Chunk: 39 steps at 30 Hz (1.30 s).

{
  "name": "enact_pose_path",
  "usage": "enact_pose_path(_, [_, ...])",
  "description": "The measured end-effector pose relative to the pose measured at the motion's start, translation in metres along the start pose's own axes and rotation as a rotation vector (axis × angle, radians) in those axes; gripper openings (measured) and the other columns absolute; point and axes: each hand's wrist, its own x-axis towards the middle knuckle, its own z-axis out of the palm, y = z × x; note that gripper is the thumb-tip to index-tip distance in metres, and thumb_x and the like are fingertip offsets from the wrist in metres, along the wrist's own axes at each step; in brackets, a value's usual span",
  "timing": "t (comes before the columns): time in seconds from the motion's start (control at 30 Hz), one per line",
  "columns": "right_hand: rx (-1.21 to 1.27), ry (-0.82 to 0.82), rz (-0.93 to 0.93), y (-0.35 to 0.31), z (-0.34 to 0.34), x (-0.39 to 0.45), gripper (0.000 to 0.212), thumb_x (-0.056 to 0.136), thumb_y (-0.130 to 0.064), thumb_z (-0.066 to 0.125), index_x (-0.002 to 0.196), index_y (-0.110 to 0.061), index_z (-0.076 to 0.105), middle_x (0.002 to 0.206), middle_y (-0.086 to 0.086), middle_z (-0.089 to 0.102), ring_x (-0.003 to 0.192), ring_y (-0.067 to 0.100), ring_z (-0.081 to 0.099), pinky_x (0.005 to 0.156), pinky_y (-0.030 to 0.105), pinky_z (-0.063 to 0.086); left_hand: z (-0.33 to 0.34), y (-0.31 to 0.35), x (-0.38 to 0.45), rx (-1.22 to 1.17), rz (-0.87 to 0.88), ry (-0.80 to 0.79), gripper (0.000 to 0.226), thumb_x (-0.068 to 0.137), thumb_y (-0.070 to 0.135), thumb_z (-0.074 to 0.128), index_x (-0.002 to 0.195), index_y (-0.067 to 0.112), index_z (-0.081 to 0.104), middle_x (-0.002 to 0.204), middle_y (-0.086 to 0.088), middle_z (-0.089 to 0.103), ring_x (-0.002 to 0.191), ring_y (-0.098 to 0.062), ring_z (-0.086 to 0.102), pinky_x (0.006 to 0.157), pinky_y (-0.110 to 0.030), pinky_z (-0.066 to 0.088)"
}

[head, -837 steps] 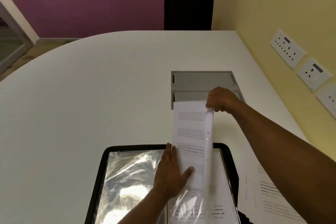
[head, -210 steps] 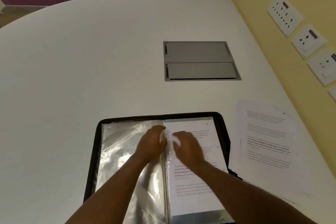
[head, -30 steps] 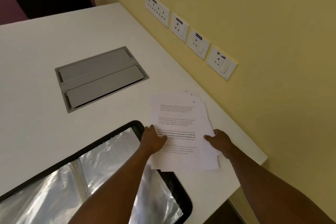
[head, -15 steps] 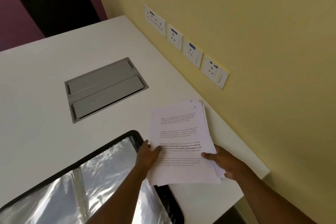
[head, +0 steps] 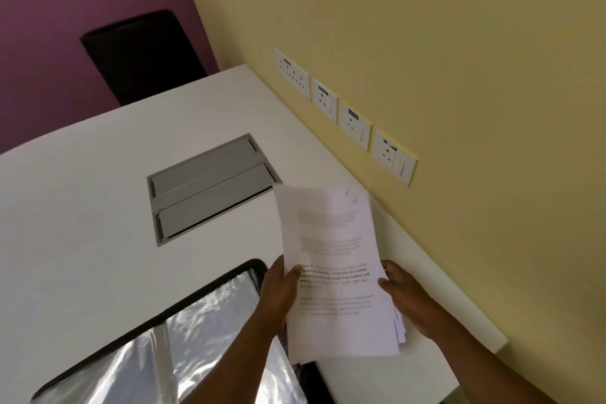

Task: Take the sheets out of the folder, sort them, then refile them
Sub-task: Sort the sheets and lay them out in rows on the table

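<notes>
Both hands have the stack of sheets (head: 337,272) off the counter (head: 82,223), just right of the open folder (head: 210,331): left hand (head: 278,292) grip clamped on the left edge, thumb on top; right hand (head: 406,298) cupping the right edge, fingers underneath. Paper looks light, floppy and slippery sheet-to-sheet; lower right edges are already fanned. Best to hold both long edges near the middle and tap square before sorting.

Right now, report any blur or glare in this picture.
Head view: motion blur smears the top of the white printed paper stack held by left hand and right hand; glare flares off the black folder's clear plastic sleeves; wide-angle tilt.
</notes>
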Motion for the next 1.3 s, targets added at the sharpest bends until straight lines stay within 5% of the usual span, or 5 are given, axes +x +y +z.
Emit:
enact_pose_path(0.33, [0.139,0.287,-0.353,-0.076,0.012,0.004,0.049,0.098,0.003,0.037,0.136,-0.027,0.037,0.121,-0.006,0.051,0.11,0.013,0.05,0.076,0.013,0.039,0.004,0.058,0.005,-0.085,0.334,0.142,0.045,0.088,0.002,0.056,0.123,0.03,0.053,0.111,0.002,0.065,0.103,-0.018,0.063,0.08,-0.036,0.059])
enact_pose_path(0.57, [0.192,0.428,-0.296,-0.084,0.022,0.025,0.039,0.092,0.008,0.038,0.122,-0.016,0.044,0.102,0.001,0.055,0.083,0.003,0.053,0.059,0.016,0.042,0.016,0.066,0.019,-0.192,0.316,0.197,0.056,0.086,-0.011,0.048,0.13,0.023,0.047,0.111,-0.001,0.061,0.1,-0.017,0.06,0.058,-0.016,0.053])
enact_pose_path(0.87, [0.284,0.479,-0.248,-0.092,0.025,0.05,0.026,0.086,0.012,0.04,0.102,-0.008,0.045,0.095,0.005,0.055,0.08,0.015,0.054,0.057,0.02,0.041,0.023,0.062,0.045,-0.176,0.253,0.173,0.049,0.086,-0.007,0.052,0.125,0.022,0.05,0.112,-0.003,0.062,0.102,-0.021,0.06,0.079,-0.038,0.057])
enact_pose_path(1.2, [0.224,0.515,-0.29,-0.084,0.032,0.073,0.025,0.085,0.011,0.041,0.102,-0.008,0.047,0.094,0.008,0.057,0.092,0.032,0.058,0.072,0.042,0.053,0.021,0.054,0.06,-0.206,0.185,0.217,0.038,0.088,-0.005,0.051,0.116,0.02,0.059,0.105,0.003,0.067,0.099,-0.018,0.063,0.069,-0.025,0.052])
enact_pose_path(1.3, [0.264,0.506,-0.321,-0.085,0.031,0.077,0.032,0.086,0.012,0.043,0.106,-0.014,0.048,0.102,0.006,0.058,0.092,0.024,0.058,0.069,0.028,0.05,0.017,0.053,0.064,-0.192,0.224,0.222,0.04,0.088,-0.005,0.051,0.119,0.02,0.058,0.106,0.005,0.067,0.097,-0.011,0.063,0.068,-0.021,0.053])
